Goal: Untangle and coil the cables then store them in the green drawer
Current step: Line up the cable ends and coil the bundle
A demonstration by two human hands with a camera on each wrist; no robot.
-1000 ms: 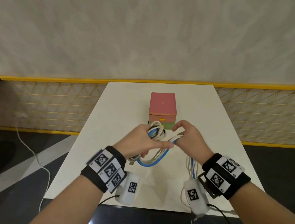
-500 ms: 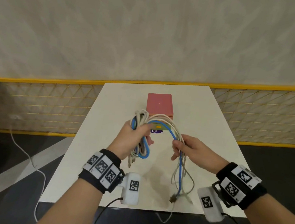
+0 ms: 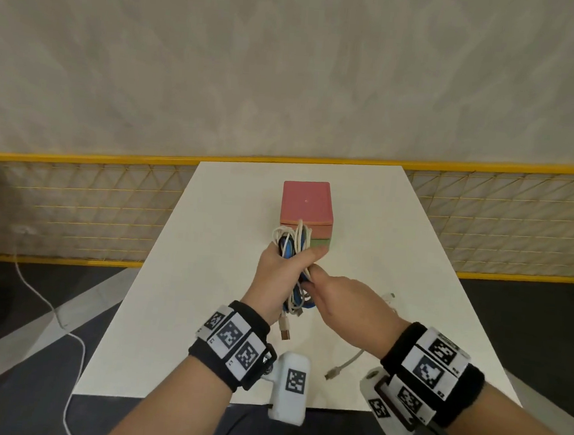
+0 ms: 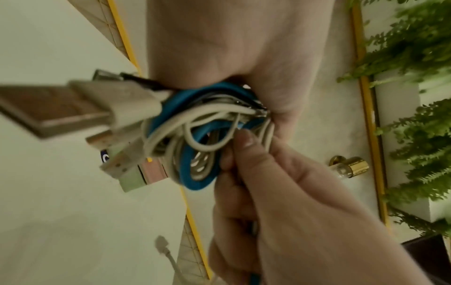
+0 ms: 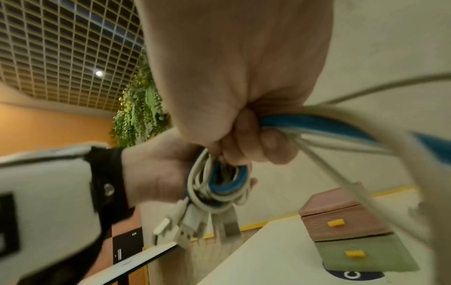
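Fingers (image 3: pixel 313 255) of left hand (image 3: pixel 279 278) wrapped around cable bundle (image 3: pixel 292 241), right hand (image 3: pixel 344 300) pinching its lower loops

Cables (image 3: pixel 291 252) are a blue and off-white mix. Drawer box (image 3: pixel 307 201) is pink on top, the green drawer (image 5: pixel 361 256) has a yellow handle, and the table (image 3: pixel 396 246) is white.

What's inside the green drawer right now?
Cannot tell: the green drawer is shut, so its inside is hidden. The cables are still outside it, bundled in the left hand, with the right hand gripping their tails.
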